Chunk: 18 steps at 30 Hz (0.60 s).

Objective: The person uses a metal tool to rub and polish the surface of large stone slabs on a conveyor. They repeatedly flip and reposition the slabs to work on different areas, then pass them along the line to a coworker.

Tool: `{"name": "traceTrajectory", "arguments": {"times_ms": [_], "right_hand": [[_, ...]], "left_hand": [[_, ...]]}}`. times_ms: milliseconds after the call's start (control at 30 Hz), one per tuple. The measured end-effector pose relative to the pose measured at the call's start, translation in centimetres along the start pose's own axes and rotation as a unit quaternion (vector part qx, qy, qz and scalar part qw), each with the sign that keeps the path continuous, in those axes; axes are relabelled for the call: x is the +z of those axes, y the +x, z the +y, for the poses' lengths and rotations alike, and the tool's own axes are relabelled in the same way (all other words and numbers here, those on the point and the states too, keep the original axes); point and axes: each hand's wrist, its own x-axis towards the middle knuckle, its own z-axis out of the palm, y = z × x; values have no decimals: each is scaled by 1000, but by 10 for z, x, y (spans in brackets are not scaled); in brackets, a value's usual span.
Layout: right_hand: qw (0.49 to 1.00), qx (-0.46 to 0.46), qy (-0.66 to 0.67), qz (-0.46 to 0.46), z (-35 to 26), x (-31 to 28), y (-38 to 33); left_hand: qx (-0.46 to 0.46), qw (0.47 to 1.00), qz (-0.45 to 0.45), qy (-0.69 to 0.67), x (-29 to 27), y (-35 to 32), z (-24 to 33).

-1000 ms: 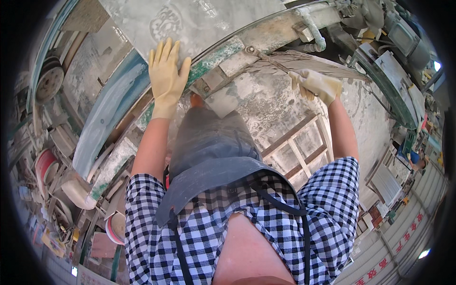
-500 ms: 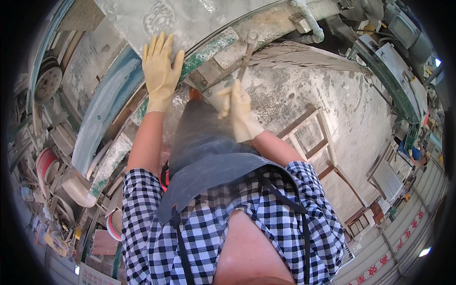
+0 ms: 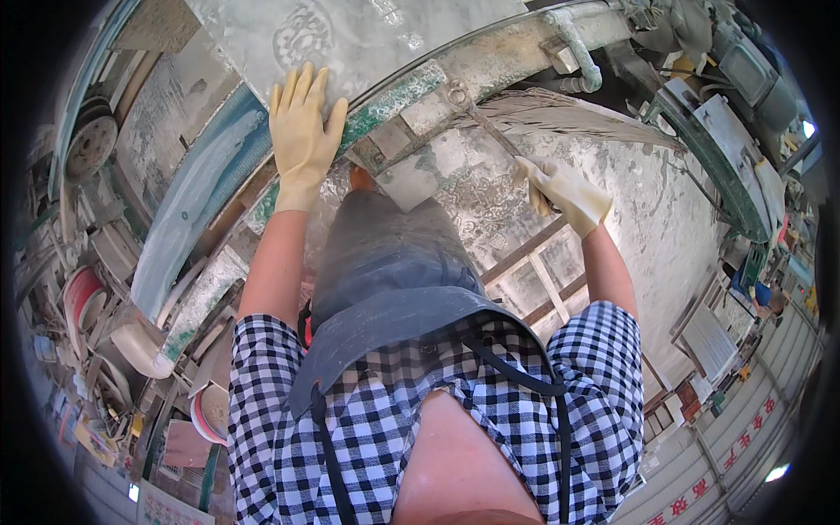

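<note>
Left hand [image 3: 302,131] in a yellow rubber glove, spread flat with fingers wide open, pressing on the pale carved stone slab [image 3: 350,35] right at its near edge, gripping nothing. Right hand [image 3: 564,188] in a pale glove, curled shut around the thin metal lever [image 3: 490,131] that runs up and leftward to the green-stained machine frame [image 3: 437,92] between the two hands. Apparently mid-adjustment: slab steadied with one hand while the lever is worked with the other. Next move likely calls for a firm, even pull on the lever without letting the slab shift. Below the hands, a dusty grey apron [image 3: 385,271] over a checked shirt. Beyond the right hand, a slurry-caked concrete floor [image 3: 647,227]; left of the left hand, stacked round stone pieces [image 3: 87,144] and clutter in an open workshop.
</note>
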Motion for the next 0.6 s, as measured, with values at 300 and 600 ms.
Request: {"name": "traceTrajectory", "arguments": {"times_ms": [300,600], "right_hand": [[997,41,-70,-10,-14,-27,19],[976,75,-181,-92,-46,-98,68]], "left_hand": [[-2,1000,2,1,0,0,0],[-1,1000,3,4,-1,0,2]]}}
